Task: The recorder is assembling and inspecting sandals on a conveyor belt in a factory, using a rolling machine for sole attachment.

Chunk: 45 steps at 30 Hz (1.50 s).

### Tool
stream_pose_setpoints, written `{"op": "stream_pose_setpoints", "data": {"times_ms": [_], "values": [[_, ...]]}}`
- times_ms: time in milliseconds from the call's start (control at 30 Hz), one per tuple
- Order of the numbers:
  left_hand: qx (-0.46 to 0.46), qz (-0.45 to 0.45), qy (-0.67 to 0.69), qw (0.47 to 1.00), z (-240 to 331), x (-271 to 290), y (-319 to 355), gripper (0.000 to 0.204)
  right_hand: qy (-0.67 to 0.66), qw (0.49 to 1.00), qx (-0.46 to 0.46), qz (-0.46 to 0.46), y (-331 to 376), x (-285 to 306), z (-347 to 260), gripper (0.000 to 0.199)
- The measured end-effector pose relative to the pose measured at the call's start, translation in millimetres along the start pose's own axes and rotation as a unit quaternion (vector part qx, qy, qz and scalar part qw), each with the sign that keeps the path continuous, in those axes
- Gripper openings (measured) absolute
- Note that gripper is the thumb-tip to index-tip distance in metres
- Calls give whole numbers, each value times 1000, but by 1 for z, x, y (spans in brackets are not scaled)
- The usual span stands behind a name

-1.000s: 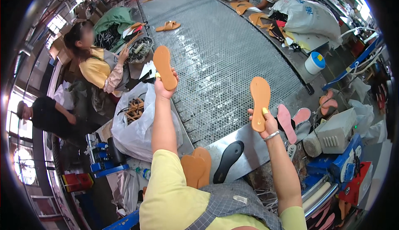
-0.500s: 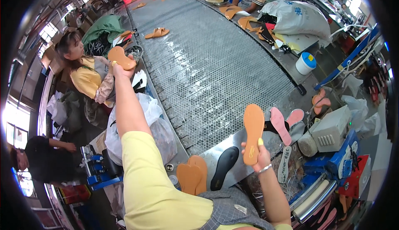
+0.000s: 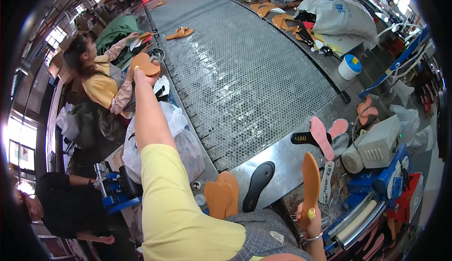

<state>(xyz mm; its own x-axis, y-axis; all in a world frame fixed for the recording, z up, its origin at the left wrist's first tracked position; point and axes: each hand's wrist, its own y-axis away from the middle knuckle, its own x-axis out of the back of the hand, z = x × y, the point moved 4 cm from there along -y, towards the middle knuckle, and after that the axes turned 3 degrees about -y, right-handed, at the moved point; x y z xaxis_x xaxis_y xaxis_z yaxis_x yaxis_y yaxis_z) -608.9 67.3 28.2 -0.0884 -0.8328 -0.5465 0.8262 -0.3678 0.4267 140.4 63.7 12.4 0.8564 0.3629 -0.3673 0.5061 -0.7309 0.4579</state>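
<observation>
At the far left, past the conveyor's near-left edge, my left hand (image 3: 147, 76) grips a tan insole (image 3: 142, 63) at the end of an outstretched arm. Low on the right, my right hand (image 3: 309, 221) is closed around the lower end of another tan insole (image 3: 310, 178), held upright and turned partly edge-on. Yellow wraps show on fingers of both hands. Between my arms, two tan insoles (image 3: 218, 199) overlap at the table's edge. A black sole (image 3: 258, 186) lies beside them on the metal surface.
The mesh conveyor (image 3: 235, 91) runs away from me, carrying a tan sandal upper (image 3: 180, 33). Pink insoles (image 3: 321, 138) lie near a blue roller machine (image 3: 362, 218) at right. A white tub (image 3: 349, 68) stands farther back. A co-worker (image 3: 101, 75) is close to my left hand.
My right hand has dropped toward me, and its insole has turned from face-on to nearly edge-on. My left hand keeps its insole. The co-worker at left has turned away, one arm stretched out.
</observation>
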Motion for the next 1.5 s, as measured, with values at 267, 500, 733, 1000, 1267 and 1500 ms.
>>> {"op": "stream_pose_setpoints", "data": {"times_ms": [267,500,733,1000,1267,1500], "values": [[-20,-60,-34,997,-33,-37,65,39,-26,993,111,-27,66,32,-30,52],[142,-510,-66,845,-225,-152,314,50,-61,976,208,11,145,85,-45,34],[284,-635,-8,718,-378,-158,616,52,-16,916,369,155,202,141,-45,27],[363,-753,-65,546,-454,-132,798,72,-232,857,407,215,249,184,-23,39],[369,-769,-131,505,-488,-110,842,67,-224,851,398,258,279,206,-17,43],[340,-799,-171,465,-507,-85,866,70,-270,799,354,404,306,255,11,33]]}}
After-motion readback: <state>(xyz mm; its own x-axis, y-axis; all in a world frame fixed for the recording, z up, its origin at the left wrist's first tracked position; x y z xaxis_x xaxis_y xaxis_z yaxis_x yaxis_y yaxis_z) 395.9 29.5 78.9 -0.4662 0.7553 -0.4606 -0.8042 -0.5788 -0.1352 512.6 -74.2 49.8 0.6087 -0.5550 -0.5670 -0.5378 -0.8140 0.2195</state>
